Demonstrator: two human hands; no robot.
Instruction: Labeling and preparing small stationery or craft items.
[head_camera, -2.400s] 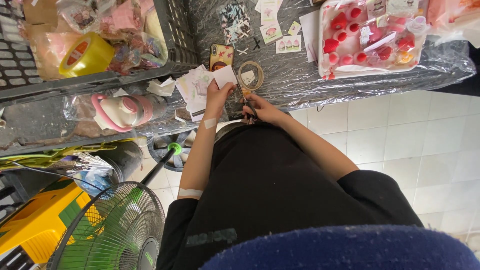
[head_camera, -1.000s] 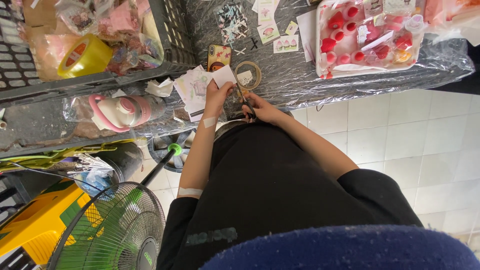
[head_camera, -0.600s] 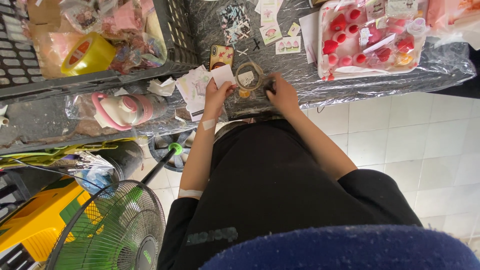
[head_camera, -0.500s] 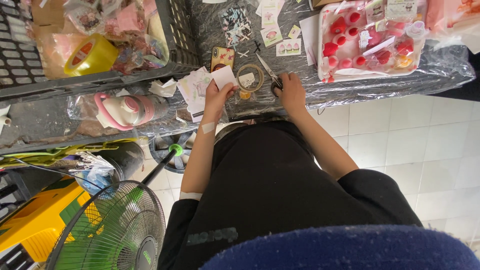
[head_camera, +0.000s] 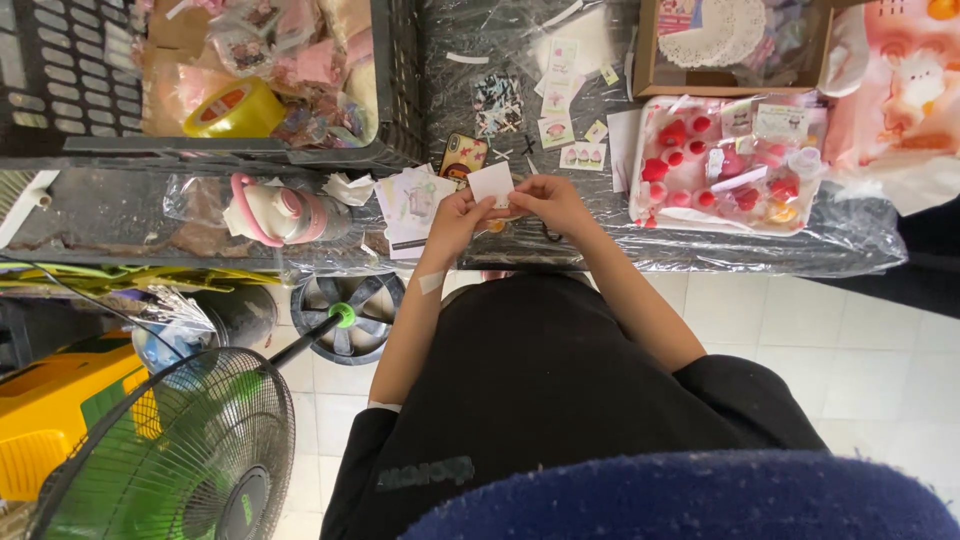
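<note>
right at the table's near edge, a small white paper square (head_camera: 491, 183) is pinched between both hands, left hand (head_camera: 455, 217) gripping its lower left side and right hand (head_camera: 548, 203) closed on its right edge. just behind it sits a phone (head_camera: 464, 155) with sticker sheets (head_camera: 582, 155) scattered about, and a tray of red pieces (head_camera: 720, 170) lies off to the right on the plastic-wrapped table (head_camera: 760, 250). a pink bottle (head_camera: 280, 212) lies to the left.

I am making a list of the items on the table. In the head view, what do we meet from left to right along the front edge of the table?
Pink and white bottle → stack of paper cards → left hand → small white card → right hand → tray of red pieces.
</note>
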